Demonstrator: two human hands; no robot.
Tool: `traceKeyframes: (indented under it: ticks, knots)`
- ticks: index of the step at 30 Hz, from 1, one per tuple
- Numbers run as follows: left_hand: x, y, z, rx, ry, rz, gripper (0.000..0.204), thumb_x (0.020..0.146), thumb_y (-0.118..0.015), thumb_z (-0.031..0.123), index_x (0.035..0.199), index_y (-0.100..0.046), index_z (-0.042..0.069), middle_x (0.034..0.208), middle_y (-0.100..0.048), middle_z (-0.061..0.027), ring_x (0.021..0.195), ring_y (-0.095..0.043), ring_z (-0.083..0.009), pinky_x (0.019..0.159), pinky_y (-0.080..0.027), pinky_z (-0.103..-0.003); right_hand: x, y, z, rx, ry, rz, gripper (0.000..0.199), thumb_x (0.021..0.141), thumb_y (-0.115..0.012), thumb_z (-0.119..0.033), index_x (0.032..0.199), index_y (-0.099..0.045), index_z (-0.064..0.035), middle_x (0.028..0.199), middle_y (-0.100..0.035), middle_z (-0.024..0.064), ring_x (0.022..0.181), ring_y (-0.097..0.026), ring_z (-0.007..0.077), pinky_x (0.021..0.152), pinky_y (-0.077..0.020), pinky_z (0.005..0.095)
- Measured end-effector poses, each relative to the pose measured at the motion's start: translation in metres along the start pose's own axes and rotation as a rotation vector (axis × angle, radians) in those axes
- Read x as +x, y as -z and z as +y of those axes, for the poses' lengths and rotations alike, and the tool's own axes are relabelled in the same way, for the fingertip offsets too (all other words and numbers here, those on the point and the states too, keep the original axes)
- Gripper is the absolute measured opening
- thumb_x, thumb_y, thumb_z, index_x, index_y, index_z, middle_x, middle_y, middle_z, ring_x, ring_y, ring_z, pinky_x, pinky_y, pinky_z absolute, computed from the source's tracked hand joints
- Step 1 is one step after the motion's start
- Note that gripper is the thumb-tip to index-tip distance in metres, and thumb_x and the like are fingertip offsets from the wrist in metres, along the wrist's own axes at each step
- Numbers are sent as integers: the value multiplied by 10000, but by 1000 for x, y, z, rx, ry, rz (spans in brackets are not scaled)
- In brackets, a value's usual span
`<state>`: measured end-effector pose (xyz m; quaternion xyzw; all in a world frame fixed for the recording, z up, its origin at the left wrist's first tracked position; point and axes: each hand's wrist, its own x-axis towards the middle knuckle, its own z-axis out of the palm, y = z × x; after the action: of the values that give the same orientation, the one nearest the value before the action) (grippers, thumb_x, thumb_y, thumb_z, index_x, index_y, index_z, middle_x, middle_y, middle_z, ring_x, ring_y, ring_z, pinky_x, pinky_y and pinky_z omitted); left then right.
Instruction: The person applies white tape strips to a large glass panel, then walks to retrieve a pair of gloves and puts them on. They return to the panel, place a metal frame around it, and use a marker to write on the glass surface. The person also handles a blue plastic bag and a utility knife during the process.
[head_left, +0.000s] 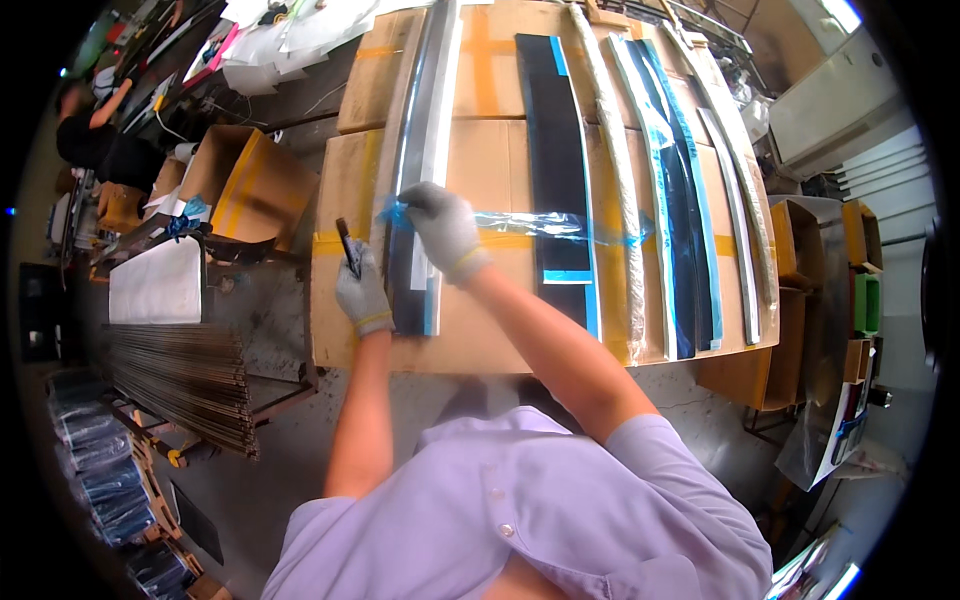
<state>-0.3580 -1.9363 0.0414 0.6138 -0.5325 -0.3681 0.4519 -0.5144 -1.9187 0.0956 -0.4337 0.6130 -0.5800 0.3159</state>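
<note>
Both my hands wear pale grey gloves. My left hand [362,292] is closed around a slim dark pen-like tool [345,236] that points up, beside the left edge of a cardboard-topped surface [490,345]. My right hand [442,228] pinches blue clear film [530,224] over a long silver and dark strip [405,275]. The film stretches rightward from that hand, across a wide black strip [555,130] with blue edges; a crumpled blue end sticks out left of my fingers. I cannot tell whether the tool touches anything.
Further right lie a wrapped pole [618,170], more blue-edged dark strips [678,200] and a narrow pale strip [730,220]. An open carton [250,185] and a stack of thin rods [185,375] stand left. Another person [95,135] is at the far left.
</note>
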Motion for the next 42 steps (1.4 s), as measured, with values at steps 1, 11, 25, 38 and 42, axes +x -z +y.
traceKeyframes:
  ticks: [1, 11, 25, 38, 42]
  knots:
    - [0, 0, -16, -190, -88, 20, 394, 920, -647, 441, 900, -665, 48, 723, -604, 19, 573, -569, -159, 544, -457, -282, -5, 1, -9, 161, -87, -87, 191, 860, -618, -49, 1040, -668, -15, 948, -689, 140, 838, -675, 250, 772, -544, 325]
    - [-58, -34, 20, -678, 164, -1018, 536, 893, -644, 386, 1299, -538, 53, 806, -586, 11, 556, -481, -66, 472, -377, -199, 46, 23, -83, 898, -155, -413, 236, 895, -644, -88, 1114, -622, -3, 953, -683, 105, 878, -681, 206, 784, -584, 341]
    - [-25, 19, -28, -394, 551, -220, 278, 883, -664, 48, 1154, -622, 6, 821, -653, -41, 582, -620, -103, 459, -463, -197, 245, 59, 107, -855, 177, -366, 313, 857, -581, -214, 1134, -690, -119, 1069, -699, 140, 978, -668, 304, 861, -521, 378]
    - [-49, -3, -14, 148, 270, 34, 256, 933, -617, 163, 1045, -601, -66, 773, -660, -80, 606, -614, -159, 536, -492, -307, 212, 249, 62, -898, 78, 77, 291, 849, -646, -342, 949, -736, -85, 923, -713, 165, 882, -682, 324, 813, -526, 416]
    - [-78, 7, -12, 13, -166, 236, 296, 951, -598, 178, 1113, -603, -70, 943, -700, -116, 848, -639, -205, 824, -494, -357, 21, 282, 91, -787, 181, 134, 180, 900, -564, -221, 928, -700, -106, 816, -694, 118, 778, -682, 308, 675, -542, 401]
